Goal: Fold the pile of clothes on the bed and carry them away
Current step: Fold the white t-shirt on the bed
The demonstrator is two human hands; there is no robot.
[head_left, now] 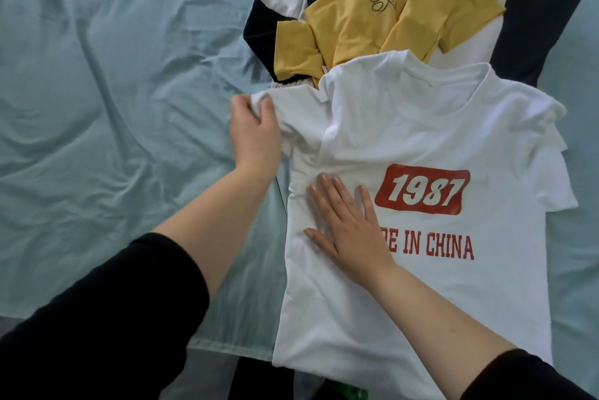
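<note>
On the bed (113,92), right in front of you, the white T-shirt (405,296) lies face up on the pale blue-green sheet, collar pointing away from you and hem towards you. Its red print (421,192) reads "1987", with "IN CHINA" legible below; the start of that lower line is hidden.

Your left hand (254,130) is out at the shirt's left edge, its fingers (267,108) curled tight round the end of the sleeve (291,101), and the cloth is bunched up in that grip. Creases run from there across the chest.

Your right hand (351,228) lies flat on the shirt's front, just left of the print. The palm is down with the fingers straight and spread apart, pressing the fabric to the bed and holding nothing. Its wrist side covers the first letters of the lower red line.

Beyond the collar, a crumpled yellow top (372,20) with a small dark line drawing on it sits on a navy-and-white garment (534,27), and the T-shirt's shoulder overlaps the yellow top's near edge. That pile lies towards the far side of the bed, with wrinkled sheet spreading out to your left. Both your forearms are bare, black sleeves pushed up towards the elbows.
</note>
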